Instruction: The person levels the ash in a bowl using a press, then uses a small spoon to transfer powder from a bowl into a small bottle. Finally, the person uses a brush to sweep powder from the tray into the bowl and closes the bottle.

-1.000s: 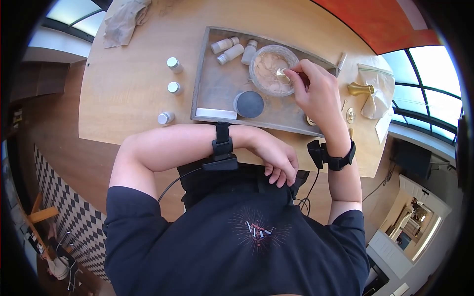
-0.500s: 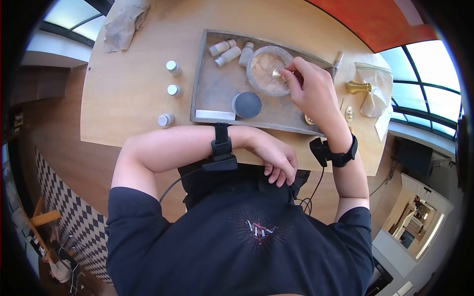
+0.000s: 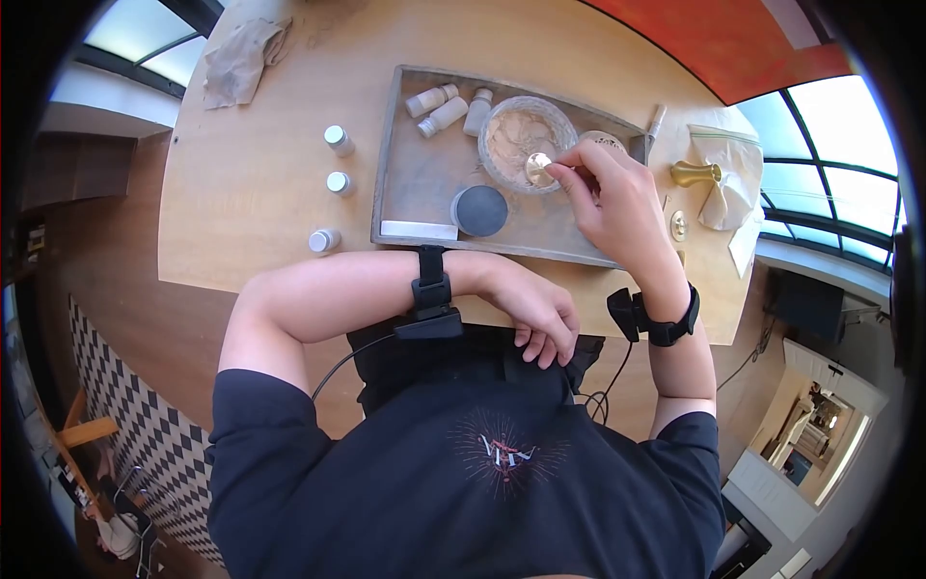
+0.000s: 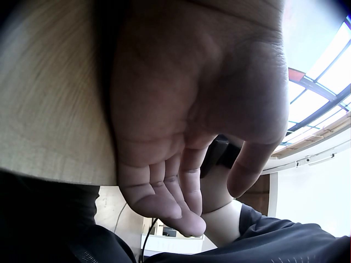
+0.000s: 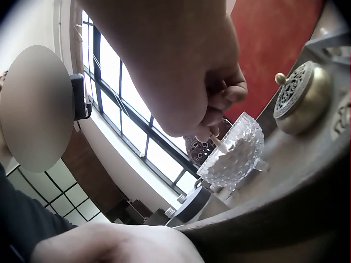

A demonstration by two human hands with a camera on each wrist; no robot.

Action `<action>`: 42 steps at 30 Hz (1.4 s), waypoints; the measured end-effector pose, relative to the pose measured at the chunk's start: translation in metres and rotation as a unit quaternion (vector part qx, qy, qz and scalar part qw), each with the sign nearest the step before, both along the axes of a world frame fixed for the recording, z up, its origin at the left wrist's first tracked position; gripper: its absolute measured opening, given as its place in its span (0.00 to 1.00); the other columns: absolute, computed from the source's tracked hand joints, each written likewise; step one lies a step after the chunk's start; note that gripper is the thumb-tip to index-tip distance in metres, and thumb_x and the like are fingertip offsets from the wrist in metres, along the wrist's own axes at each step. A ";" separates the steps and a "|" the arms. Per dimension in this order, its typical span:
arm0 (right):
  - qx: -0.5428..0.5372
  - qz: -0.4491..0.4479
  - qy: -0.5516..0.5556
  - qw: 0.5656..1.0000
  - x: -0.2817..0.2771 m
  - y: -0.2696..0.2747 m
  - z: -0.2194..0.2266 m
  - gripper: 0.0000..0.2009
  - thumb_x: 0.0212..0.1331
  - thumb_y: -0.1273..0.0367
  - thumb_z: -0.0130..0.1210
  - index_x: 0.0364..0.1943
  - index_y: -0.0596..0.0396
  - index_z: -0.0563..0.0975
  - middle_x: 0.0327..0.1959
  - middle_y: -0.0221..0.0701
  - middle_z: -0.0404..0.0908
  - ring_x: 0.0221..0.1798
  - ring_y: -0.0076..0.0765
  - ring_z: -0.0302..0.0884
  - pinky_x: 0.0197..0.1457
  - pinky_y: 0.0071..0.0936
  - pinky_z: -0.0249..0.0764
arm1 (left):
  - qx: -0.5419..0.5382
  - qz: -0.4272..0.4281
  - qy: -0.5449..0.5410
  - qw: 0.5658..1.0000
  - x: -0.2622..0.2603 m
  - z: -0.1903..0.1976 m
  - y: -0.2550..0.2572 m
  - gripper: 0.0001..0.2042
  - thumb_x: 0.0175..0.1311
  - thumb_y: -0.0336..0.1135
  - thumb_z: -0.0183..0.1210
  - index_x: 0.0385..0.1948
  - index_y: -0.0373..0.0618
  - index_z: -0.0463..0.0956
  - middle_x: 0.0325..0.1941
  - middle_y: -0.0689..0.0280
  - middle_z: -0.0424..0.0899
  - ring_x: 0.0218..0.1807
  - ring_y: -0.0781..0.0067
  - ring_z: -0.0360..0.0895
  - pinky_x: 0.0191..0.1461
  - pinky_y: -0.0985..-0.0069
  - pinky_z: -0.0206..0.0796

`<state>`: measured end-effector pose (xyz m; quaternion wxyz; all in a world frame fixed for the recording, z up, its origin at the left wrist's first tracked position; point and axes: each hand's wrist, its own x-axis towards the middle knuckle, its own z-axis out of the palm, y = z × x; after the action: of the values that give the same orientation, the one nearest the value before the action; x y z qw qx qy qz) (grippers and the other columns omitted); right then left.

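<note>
My right hand [image 3: 617,198] is over the right side of the tray. Between thumb and fingers it pinches a small brass tool [image 3: 538,169] with a round, shiny head. That head overlaps the near right part of a textured glass bowl [image 3: 497,174] of pale pinkish powder [image 3: 516,135]. In the right wrist view the bowl's [image 5: 238,156] knobbly side shows below the fingertips. My left hand [image 3: 533,307] hangs relaxed at the table's front edge, holding nothing; its loosely bent fingers [image 4: 189,219] show in the left wrist view.
The grey tray [image 3: 415,193] also bears several small bottles [image 3: 444,118], a dark-lidded round jar [image 3: 480,210], a white box [image 3: 419,231] and a pierced-lid brass burner [image 5: 301,96]. White-capped bottles [image 3: 338,140] stand left. A brass vase [image 3: 694,174] lies right, beside a pouch [image 3: 723,154].
My right hand has drawn the brass tool from the middle of the powder toward the bowl's near right side, and its round head now shows. The left hand stays put.
</note>
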<state>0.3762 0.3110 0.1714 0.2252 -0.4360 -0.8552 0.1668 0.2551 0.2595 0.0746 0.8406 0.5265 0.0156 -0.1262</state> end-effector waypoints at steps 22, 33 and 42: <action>0.038 0.047 -0.075 0.995 -0.006 0.016 -0.013 0.06 0.65 0.70 0.61 0.36 0.57 0.77 0.27 0.42 0.80 0.33 0.54 0.80 0.37 0.45 0.75 | -0.013 -0.001 -0.001 1.000 0.001 -0.002 -0.001 0.18 0.70 0.45 0.59 0.47 0.36 0.82 0.40 0.61 0.89 0.35 0.75 0.85 0.39 0.78 0.75; 0.006 0.016 -0.005 1.000 -0.003 0.010 0.000 0.06 0.64 0.71 0.63 0.36 0.57 0.79 0.30 0.40 0.82 0.34 0.51 0.81 0.38 0.42 0.76 | -0.007 0.002 0.004 1.000 0.000 0.002 0.000 0.17 0.71 0.42 0.58 0.47 0.34 0.82 0.40 0.61 0.89 0.36 0.75 0.85 0.39 0.77 0.74; 0.020 0.083 -0.045 0.995 -0.014 0.012 -0.005 0.07 0.65 0.69 0.63 0.34 0.57 0.77 0.29 0.40 0.82 0.35 0.51 0.81 0.38 0.43 0.76 | -0.004 0.003 0.000 1.000 -0.001 0.001 -0.001 0.18 0.71 0.44 0.58 0.47 0.35 0.82 0.40 0.61 0.89 0.36 0.75 0.85 0.39 0.77 0.74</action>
<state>0.3626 0.3226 0.1663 0.1812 -0.3658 -0.9008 0.1479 0.2545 0.2589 0.0752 0.8431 0.5231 0.0161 -0.1239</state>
